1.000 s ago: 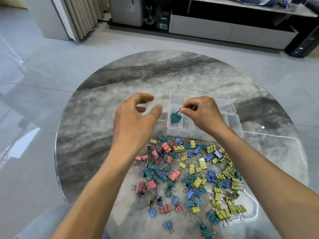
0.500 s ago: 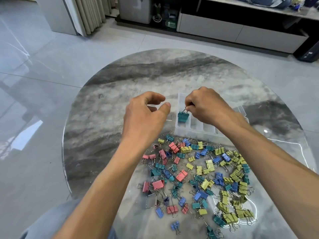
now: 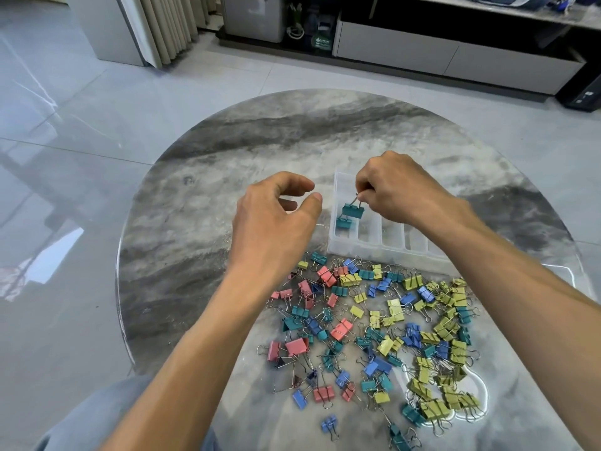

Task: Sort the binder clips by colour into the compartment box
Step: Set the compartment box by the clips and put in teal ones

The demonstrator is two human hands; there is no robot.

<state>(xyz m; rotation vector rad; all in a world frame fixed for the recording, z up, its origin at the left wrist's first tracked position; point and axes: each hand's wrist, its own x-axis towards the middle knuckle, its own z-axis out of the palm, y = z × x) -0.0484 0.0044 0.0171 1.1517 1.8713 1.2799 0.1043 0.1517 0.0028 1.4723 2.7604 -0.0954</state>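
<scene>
Starting nearest, the pile (image 3: 374, 327) of binder clips lies loose on the table (image 3: 195, 255): small folded-metal wedges in pink, blue, teal and yellow-green, matt painted, with thin wire handles splayed and tangled. Most are still unsorted, so the job looks barely begun. Above the pile the left hand (image 3: 276, 229) hovers with fingers loosely curled and thumb out, holding nothing. Beyond it the right hand (image 3: 396, 190) pinches the wire handle of a teal clip (image 3: 353, 210), which hangs over the leftmost slot of the box (image 3: 383, 247). A second teal clip (image 3: 343, 222) already lies in that slot. The box is clear, hard plastic with thin dividers, just beyond the pile. The step is dropping teal with teal; next, I judge, the fingers must let go, then pick another clip free of the tangled wires. The tabletop is round, glossy, grey-veined stone.
</scene>
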